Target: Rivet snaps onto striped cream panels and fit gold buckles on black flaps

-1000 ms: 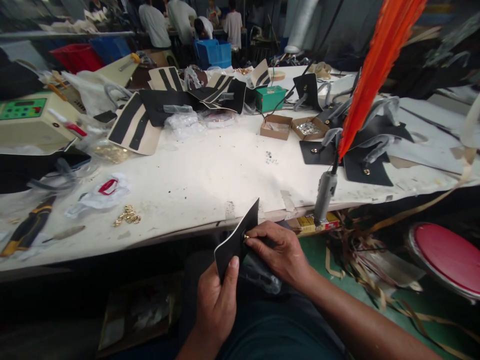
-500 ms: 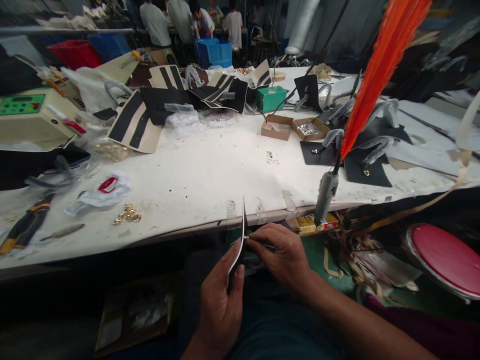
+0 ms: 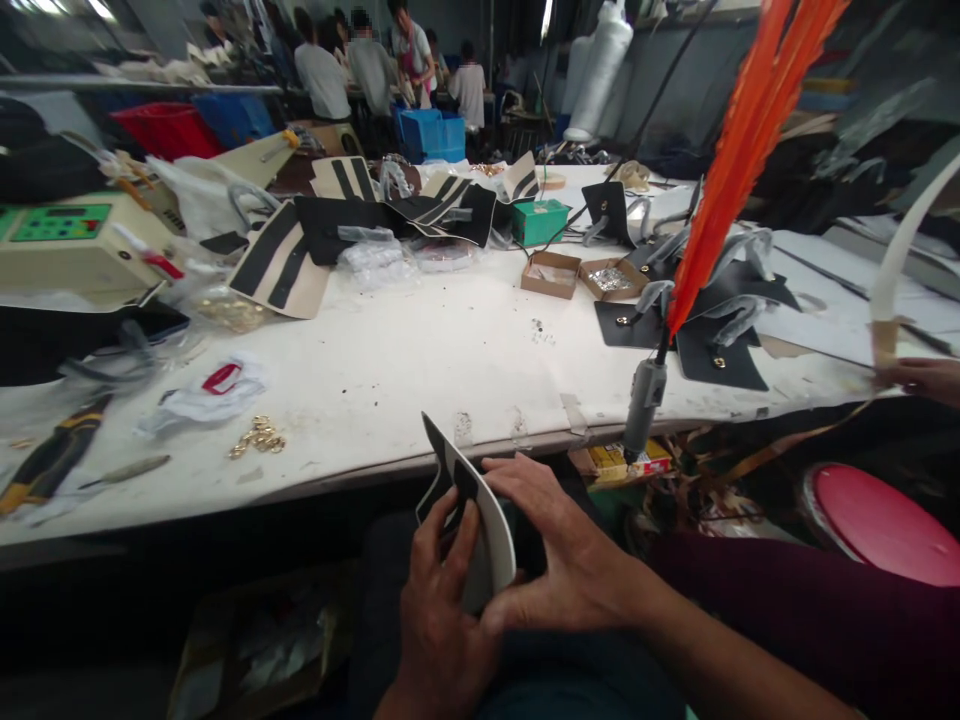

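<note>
My left hand [image 3: 442, 600] grips a bent leather panel [image 3: 491, 545], pale on its near side with black showing on the inner face. Its fingers reach over onto the black part. On the panel's right side is my right hand [image 3: 562, 550], fingers stretched and thumb well apart. Its fingertips come to the upper edge and its thumb to the lower corner, close to my left hand. Whether it bears on the panel is hard to tell. Gold metal fittings [image 3: 259, 437] lie in a small pile on the white table [image 3: 420, 370], left of my hands.
A grey electric screwdriver [image 3: 645, 410] hangs by an orange coil [image 3: 739, 160] at right. Black panels [image 3: 720, 355] with handles, small cardboard boxes [image 3: 550, 275], and pliers [image 3: 56, 455] are on the table. A co-worker's hand [image 3: 926, 378] touches a strap beside a red stool [image 3: 889, 520].
The panel has turned from edge-on to show its pale side. My right hand has let go of a small gold fitting and spread its fingers. A co-worker's hand has appeared at right.
</note>
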Tool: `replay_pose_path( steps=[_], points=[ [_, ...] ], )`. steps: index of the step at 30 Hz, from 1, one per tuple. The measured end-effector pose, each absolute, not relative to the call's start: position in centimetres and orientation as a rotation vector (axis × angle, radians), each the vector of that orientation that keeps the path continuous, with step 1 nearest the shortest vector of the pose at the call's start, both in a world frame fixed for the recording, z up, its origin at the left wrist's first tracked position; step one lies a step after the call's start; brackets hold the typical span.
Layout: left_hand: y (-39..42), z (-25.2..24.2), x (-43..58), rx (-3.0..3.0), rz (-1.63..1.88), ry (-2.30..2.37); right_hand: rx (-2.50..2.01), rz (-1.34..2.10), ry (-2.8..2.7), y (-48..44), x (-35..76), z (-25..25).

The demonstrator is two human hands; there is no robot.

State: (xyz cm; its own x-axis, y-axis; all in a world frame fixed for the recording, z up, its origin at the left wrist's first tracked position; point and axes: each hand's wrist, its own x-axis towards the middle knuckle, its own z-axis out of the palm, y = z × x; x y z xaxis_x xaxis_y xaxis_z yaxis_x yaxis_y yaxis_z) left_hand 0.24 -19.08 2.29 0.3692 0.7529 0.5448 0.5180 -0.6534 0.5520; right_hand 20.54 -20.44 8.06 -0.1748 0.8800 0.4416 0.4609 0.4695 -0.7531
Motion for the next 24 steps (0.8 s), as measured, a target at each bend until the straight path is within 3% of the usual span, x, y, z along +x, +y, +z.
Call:
replay_pose_path(
  steps=[10, 19, 24],
  points=[
    [-19.2, 5.1, 0.6, 2.46, 1.323, 0.992, -1.075, 0.477, -1.591, -20.3, 19.1, 8.6],
    [-18.3, 5.0, -2.1, 1.886, 1.452, 1.384, -0.91, 0.474, -1.937, -21.1, 21.0, 8.9],
    [-17.4, 7.5, -2.6, 2.181, 1.391, 1.254, -0.872, 0.54, -1.949, -20.9, 21.6, 9.4]
  ],
)
